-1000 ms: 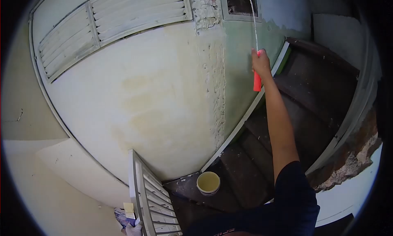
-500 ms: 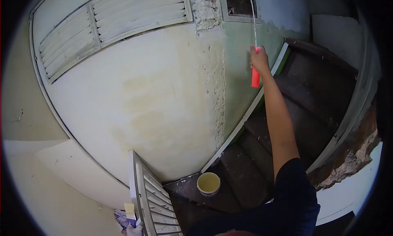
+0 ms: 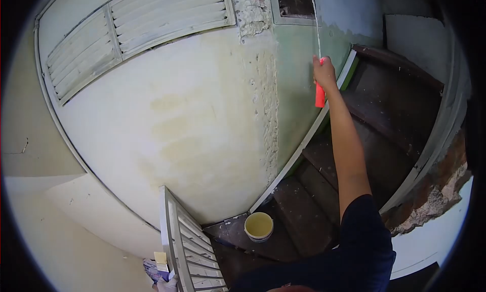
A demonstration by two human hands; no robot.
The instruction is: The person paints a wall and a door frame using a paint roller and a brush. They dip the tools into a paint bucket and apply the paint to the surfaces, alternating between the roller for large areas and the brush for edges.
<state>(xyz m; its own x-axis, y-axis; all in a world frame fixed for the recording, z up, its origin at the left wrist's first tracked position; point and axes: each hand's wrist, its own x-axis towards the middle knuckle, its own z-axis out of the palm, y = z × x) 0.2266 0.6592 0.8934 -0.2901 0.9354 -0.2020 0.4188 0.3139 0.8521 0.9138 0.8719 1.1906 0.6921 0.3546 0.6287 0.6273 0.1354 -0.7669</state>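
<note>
My right hand [image 3: 324,71] is stretched far up the wall, its fingers wrapped around the bright orange-red handle of a paint roller [image 3: 320,95]. From the handle a long, thin, paint-whitened rod rises and curves left past the small framed opening. The rod's upper end lies beyond the top of the view, so the roller head is hidden. Behind the hand is a pale green stretch of wall [image 3: 298,74]. My left hand is not in view.
A paint bucket [image 3: 259,237] stands on the dark wooden stairs [image 3: 298,211]. Beside it runs a white railing [image 3: 174,226]. Below left are a flat brush [image 3: 161,259], purple cloth [image 3: 151,267] and something pale, glove-like. Louvred panels [image 3: 167,16] and a rough plaster strip [image 3: 264,104] mark the wall.
My right hand and the roller handle have shifted slightly to the right, and the rod with them. The bucket and the rest look the same.
</note>
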